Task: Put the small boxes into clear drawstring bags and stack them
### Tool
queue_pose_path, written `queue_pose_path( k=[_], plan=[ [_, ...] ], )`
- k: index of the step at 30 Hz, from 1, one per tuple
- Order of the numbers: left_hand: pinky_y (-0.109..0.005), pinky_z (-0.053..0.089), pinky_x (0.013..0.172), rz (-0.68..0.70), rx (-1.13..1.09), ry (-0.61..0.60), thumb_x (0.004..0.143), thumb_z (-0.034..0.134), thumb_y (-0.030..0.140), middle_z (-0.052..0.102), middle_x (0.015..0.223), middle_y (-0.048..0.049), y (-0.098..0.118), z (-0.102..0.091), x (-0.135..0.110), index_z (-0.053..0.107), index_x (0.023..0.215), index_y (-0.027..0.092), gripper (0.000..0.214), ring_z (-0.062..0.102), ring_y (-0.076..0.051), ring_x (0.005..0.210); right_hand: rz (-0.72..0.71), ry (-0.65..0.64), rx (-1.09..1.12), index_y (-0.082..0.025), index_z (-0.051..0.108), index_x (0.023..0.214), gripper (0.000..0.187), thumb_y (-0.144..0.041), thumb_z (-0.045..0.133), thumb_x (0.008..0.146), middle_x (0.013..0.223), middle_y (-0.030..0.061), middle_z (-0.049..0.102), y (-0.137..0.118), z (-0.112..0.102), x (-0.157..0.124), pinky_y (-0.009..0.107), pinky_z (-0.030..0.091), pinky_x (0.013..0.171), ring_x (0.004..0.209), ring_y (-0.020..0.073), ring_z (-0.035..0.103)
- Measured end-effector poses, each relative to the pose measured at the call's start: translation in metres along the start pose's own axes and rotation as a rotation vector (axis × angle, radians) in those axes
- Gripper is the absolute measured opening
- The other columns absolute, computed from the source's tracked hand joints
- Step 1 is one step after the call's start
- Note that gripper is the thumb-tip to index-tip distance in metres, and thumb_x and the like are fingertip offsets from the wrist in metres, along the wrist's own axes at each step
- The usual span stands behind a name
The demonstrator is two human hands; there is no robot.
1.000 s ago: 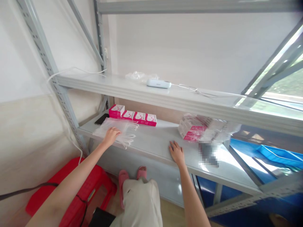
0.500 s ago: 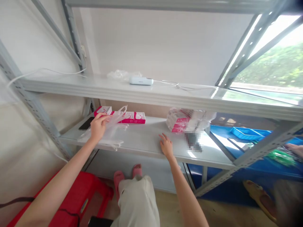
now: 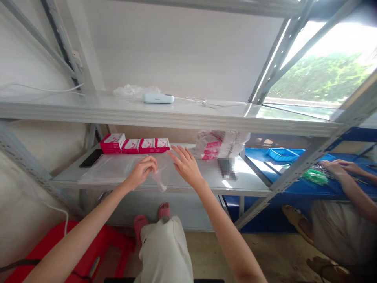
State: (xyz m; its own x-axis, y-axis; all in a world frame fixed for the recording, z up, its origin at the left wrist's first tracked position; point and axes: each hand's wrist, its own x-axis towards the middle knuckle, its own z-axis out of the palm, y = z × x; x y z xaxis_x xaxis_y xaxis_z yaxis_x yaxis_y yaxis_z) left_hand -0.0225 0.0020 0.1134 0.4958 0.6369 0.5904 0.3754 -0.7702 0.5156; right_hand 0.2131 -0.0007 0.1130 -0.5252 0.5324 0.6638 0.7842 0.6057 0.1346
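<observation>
My left hand (image 3: 141, 171) pinches a clear plastic bag (image 3: 161, 177) over the front of the middle shelf. My right hand (image 3: 186, 165) is beside the bag with its fingers stretched out and spread; whether the fingertips touch the film I cannot tell. Under and left of my left hand, more clear bags (image 3: 108, 169) lie flat on the shelf. Behind them stands a row of small pink and white boxes (image 3: 146, 145). To the right of my right hand is a clear bag with pink and white boxes (image 3: 212, 147) inside.
A black phone (image 3: 91, 158) lies at the shelf's left end. The shelf above holds a light blue device (image 3: 158, 98) with a cable. A red stool (image 3: 73, 251) stands low left. At right, a co-worker's hands (image 3: 338, 167) are over a blue table (image 3: 256, 157), behind a metal upright.
My left hand has moved right, bringing a clear bag off the stack. My right hand has lifted from the shelf and moved left towards it. The view has shifted right.
</observation>
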Motion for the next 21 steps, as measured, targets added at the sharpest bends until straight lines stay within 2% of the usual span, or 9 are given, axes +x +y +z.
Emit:
queue_pose_path(
  k=[3,5,8,12,14,16,19,20,21],
  plan=[
    [-0.027,0.043,0.08,-0.024,-0.044,-0.038,0.088,0.041,0.013,0.055,0.087,-0.0036,-0.005,0.008,-0.006,0.055,0.062,0.016,0.029,0.056,-0.014,0.082,-0.018,-0.117,-0.035,-0.023,0.042,0.139,0.048,-0.016,0.046,0.092,0.14,0.006,0.049,0.007,0.011,-0.01,0.045,0.022,0.112,0.133,0.0214,0.035],
    [-0.027,0.044,0.078,-0.057,-0.067,-0.033,0.087,0.041,0.013,0.055,0.087,-0.0039,-0.01,0.011,-0.011,0.056,0.062,0.015,0.029,0.056,-0.014,0.081,0.018,-0.182,-0.066,-0.022,0.047,0.135,0.042,-0.016,0.043,0.093,0.134,0.0073,0.054,0.011,0.022,-0.021,0.043,0.029,0.106,0.126,0.0221,0.041],
    [-0.026,0.044,0.075,-0.098,-0.104,-0.038,0.086,0.041,0.013,0.055,0.087,-0.0043,-0.02,0.014,-0.018,0.056,0.061,0.015,0.029,0.056,-0.014,0.081,0.098,-0.273,-0.156,-0.018,0.054,0.127,0.038,-0.011,0.039,0.093,0.121,0.0117,0.061,0.016,0.034,-0.032,0.039,0.038,0.088,0.11,0.0242,0.05],
    [-0.028,0.045,0.078,-0.117,-0.08,-0.061,0.086,0.043,0.016,0.057,0.086,-0.0048,-0.035,0.011,-0.019,0.058,0.062,0.016,0.029,0.058,-0.016,0.083,0.13,-0.37,-0.222,-0.015,0.063,0.102,0.026,-0.008,0.041,0.091,0.097,0.0118,0.065,0.018,0.039,-0.032,0.035,0.039,0.074,0.091,0.024,0.055],
    [-0.03,0.045,0.082,-0.128,-0.001,-0.014,0.089,0.042,0.021,0.059,0.086,-0.0049,-0.033,0.007,-0.018,0.061,0.07,0.017,0.027,0.058,-0.017,0.085,0.16,-0.388,-0.229,-0.015,0.062,0.096,0.024,-0.006,0.042,0.089,0.094,0.0123,0.064,0.017,0.038,-0.03,0.034,0.04,0.072,0.089,0.0234,0.056],
    [-0.031,0.046,0.082,-0.158,0.104,0.09,0.093,0.039,0.025,0.06,0.085,-0.0039,-0.017,0.005,-0.016,0.062,0.084,0.018,0.026,0.058,-0.018,0.084,0.211,-0.402,-0.237,-0.014,0.061,0.095,0.023,-0.006,0.041,0.089,0.094,0.0124,0.064,0.014,0.037,-0.027,0.032,0.041,0.07,0.086,0.0227,0.058],
    [-0.029,0.048,0.073,-0.166,0.212,0.198,0.096,0.033,0.025,0.058,0.078,-0.0017,0.03,0.02,-0.017,0.059,0.098,0.021,0.026,0.058,-0.016,0.074,0.294,-0.438,-0.243,-0.015,0.061,0.095,0.023,-0.008,0.039,0.09,0.093,0.0114,0.064,0.007,0.033,-0.024,0.031,0.043,0.066,0.077,0.0213,0.062],
    [-0.028,0.048,0.075,-0.128,0.234,0.149,0.096,0.032,0.023,0.06,0.081,-0.0023,0.047,0.03,-0.017,0.058,0.101,0.022,0.027,0.059,-0.016,0.076,0.313,-0.449,-0.243,-0.015,0.06,0.096,0.023,-0.009,0.038,0.091,0.093,0.0114,0.064,0.005,0.032,-0.022,0.031,0.044,0.065,0.075,0.021,0.063],
    [-0.028,0.049,0.077,-0.037,0.267,0.042,0.095,0.032,0.02,0.062,0.086,-0.0037,0.063,0.042,-0.018,0.059,0.101,0.023,0.027,0.061,-0.017,0.08,0.325,-0.458,-0.244,-0.015,0.06,0.097,0.023,-0.01,0.038,0.091,0.094,0.0118,0.064,0.002,0.029,-0.021,0.03,0.045,0.064,0.074,0.0206,0.063]
  ],
)
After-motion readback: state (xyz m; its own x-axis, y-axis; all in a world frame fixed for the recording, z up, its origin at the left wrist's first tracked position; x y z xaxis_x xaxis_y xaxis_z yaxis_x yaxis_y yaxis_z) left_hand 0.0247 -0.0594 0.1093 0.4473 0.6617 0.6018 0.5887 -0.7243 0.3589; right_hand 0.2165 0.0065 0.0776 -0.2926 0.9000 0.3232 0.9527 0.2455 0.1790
